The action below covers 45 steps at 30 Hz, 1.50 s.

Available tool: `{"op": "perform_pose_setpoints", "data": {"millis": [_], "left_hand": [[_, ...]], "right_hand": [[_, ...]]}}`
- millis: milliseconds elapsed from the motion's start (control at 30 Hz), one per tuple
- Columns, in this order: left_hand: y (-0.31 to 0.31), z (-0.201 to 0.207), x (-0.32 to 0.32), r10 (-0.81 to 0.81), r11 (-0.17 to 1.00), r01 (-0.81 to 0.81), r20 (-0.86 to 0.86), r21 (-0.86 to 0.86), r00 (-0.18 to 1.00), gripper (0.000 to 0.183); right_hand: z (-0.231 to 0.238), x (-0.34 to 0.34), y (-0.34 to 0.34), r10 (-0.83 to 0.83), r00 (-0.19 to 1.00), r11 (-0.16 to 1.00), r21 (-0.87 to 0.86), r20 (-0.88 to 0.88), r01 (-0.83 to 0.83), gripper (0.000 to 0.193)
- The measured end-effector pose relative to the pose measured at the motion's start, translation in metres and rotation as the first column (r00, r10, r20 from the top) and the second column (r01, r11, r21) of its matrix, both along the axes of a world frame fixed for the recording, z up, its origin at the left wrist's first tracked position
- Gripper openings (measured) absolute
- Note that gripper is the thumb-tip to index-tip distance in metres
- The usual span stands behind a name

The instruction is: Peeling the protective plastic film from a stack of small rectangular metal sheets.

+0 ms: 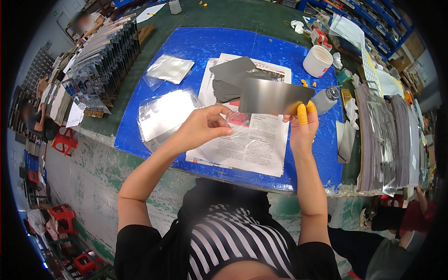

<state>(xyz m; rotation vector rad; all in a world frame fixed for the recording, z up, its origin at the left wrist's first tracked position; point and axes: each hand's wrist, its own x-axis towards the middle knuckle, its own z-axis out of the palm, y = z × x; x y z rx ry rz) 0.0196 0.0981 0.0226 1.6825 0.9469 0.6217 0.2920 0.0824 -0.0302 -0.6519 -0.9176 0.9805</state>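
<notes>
My right hand [304, 123], with yellow finger cots on some fingertips, grips a thin grey metal plate [270, 97] by its lower right corner. The plate is tilted up above the newspaper [266, 149]. My left hand [205, 125] is closed, thumb and forefinger around a clear plastic sleeve [238, 119] that is hard to see against the print. Behind the raised plate, several dark grey plates [228, 86] lie in a loose pile on the newspaper. Beside my left hand is a stack of shiny plates in clear sleeves [168, 114]. Farther back lies a pile of clear sleeves [170, 69].
A blue mat [317, 163] covers the bench. At right stand a white tub [318, 60], a grey bottle [326, 99] and stacked sheets [385, 140]. Small yellow finger cots [305, 83] lie near the tub. A rack of upright plates [105, 60] stands at left. Other people are nearby.
</notes>
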Motion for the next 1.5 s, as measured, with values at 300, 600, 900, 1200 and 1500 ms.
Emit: {"op": "perform_pose_setpoints", "data": {"millis": [300, 600, 900, 1200, 1500], "left_hand": [[0.001, -0.003, 0.000, -0.027, 1.000, 0.026, 0.055, 0.017, 0.998, 0.030], [0.006, -0.003, -0.004, 0.056, 0.998, -0.057, 0.113, 0.005, 0.992, 0.028], [0.006, -0.006, 0.004, 0.107, 0.991, -0.101, -0.068, 0.086, 0.992, 0.025], [0.006, -0.009, 0.014, 0.040, 0.997, -0.034, -0.094, 0.067, 0.995, 0.025], [0.001, -0.008, 0.018, 0.018, 0.991, 0.004, -0.168, 0.134, 0.986, 0.027]], "right_hand": [[0.002, -0.003, 0.000, -0.025, 0.999, 0.999, -0.026, 0.020, 0.026, 0.016], [-0.002, -0.003, -0.002, 0.022, 0.991, 0.995, -0.098, 0.134, -0.008, 0.018], [-0.008, -0.032, -0.015, 0.149, 0.926, 0.970, -0.232, 0.347, -0.069, 0.028], [-0.012, -0.041, -0.021, 0.098, 0.601, 0.986, 0.006, 0.793, -0.169, 0.015], [0.000, -0.038, -0.025, 0.037, 0.451, 0.979, 0.057, 0.892, -0.193, 0.028]]}}
